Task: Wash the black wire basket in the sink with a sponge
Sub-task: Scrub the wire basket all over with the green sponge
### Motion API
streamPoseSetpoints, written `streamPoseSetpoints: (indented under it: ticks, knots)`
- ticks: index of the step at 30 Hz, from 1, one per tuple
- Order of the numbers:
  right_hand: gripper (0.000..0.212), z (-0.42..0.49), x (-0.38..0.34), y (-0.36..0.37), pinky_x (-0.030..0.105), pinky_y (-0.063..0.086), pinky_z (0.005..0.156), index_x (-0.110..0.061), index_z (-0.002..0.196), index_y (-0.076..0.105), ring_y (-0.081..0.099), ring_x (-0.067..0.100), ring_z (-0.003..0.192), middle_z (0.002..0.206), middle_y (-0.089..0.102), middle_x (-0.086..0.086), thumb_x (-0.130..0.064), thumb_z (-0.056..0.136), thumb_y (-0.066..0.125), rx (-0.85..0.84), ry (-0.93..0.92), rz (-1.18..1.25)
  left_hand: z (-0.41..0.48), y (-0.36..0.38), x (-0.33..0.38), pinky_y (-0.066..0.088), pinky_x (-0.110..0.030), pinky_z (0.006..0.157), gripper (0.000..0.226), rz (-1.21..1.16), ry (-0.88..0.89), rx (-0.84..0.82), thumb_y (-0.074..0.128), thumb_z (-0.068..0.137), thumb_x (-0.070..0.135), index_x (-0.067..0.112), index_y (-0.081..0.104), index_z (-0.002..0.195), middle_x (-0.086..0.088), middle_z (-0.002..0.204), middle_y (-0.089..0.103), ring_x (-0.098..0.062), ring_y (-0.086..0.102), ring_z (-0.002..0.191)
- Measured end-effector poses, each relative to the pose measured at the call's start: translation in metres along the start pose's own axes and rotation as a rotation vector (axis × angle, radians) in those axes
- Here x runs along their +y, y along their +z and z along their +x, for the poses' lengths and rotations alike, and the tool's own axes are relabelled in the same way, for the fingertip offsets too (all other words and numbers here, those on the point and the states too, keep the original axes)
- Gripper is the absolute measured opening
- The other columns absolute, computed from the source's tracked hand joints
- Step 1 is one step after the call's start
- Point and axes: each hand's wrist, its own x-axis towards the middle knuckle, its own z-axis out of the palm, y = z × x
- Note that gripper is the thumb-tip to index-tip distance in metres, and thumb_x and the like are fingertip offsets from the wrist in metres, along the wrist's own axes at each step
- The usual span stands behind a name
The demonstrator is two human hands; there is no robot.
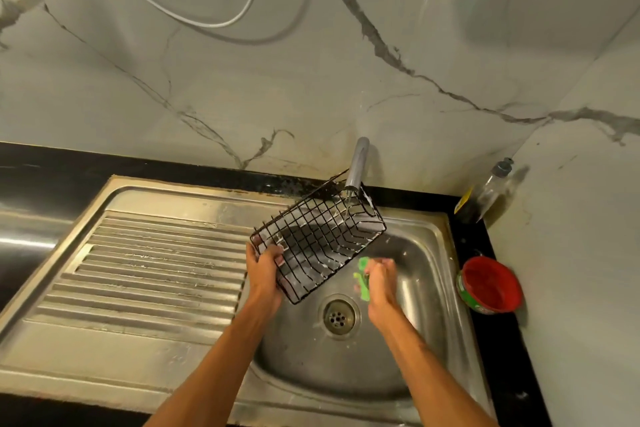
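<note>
A black wire basket (320, 236) with soap suds on its wires hangs tilted over the steel sink bowl (420, 274). Its far end sits under the tap (357, 163), where a thin stream of water falls onto it. My left hand (265, 269) grips the basket's near left corner. My right hand (379, 282) holds a green sponge (362, 279) just right of the basket's near edge, above the drain (338, 317).
A ribbed steel drainboard (149, 274) lies left of the bowl. A red-lidded round tub (490, 284) and a clear bottle (488, 189) stand on the black counter at the right corner. A marble wall rises behind, with a hose (221, 22) hanging on it.
</note>
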Motion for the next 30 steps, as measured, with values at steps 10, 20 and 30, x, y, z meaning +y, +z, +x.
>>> streamPoseSetpoints:
  ticks: [10, 20, 30]
  knots:
    - [0.027, 0.007, 0.008, 0.006, 0.027, 0.046, 0.052, -0.018, 0.114, 0.062, 0.058, 0.019, 0.071, 0.091, 0.068, 0.011, -0.001, 0.095, 0.053, -0.161, -0.145, -0.207, -0.03, -0.029, -0.034, 0.04, -0.071, 0.105, 0.126, 0.235, -0.19, -0.259, 0.095, 0.055, 0.036, 0.042, 0.011, 0.149, -0.018, 0.143, 0.052, -0.037, 0.053, 0.131]
    - [0.038, 0.018, -0.019, -0.013, 0.024, 0.046, 0.046, -0.034, 0.12, 0.062, 0.051, 0.015, 0.065, 0.083, 0.06, 0.003, -0.005, 0.097, 0.056, -0.401, -0.404, -0.497, 0.0, 0.006, 0.042, 0.044, -0.054, 0.107, 0.074, 0.717, -0.072, -0.48, 0.087, 0.071, 0.032, 0.029, 0.049, 0.135, -0.003, 0.131, 0.062, -0.026, 0.06, 0.12]
    - [0.064, -0.014, -0.027, -0.02, 0.021, 0.054, 0.076, -0.016, 0.149, 0.035, 0.051, 0.007, 0.107, 0.139, 0.036, -0.003, 0.009, 0.092, 0.05, -0.188, -0.826, -0.623, 0.022, 0.025, 0.032, 0.051, -0.046, 0.106, 0.063, 0.707, 0.19, -0.342, 0.072, 0.083, -0.009, 0.021, 0.048, 0.133, 0.007, 0.12, 0.06, -0.011, 0.061, 0.107]
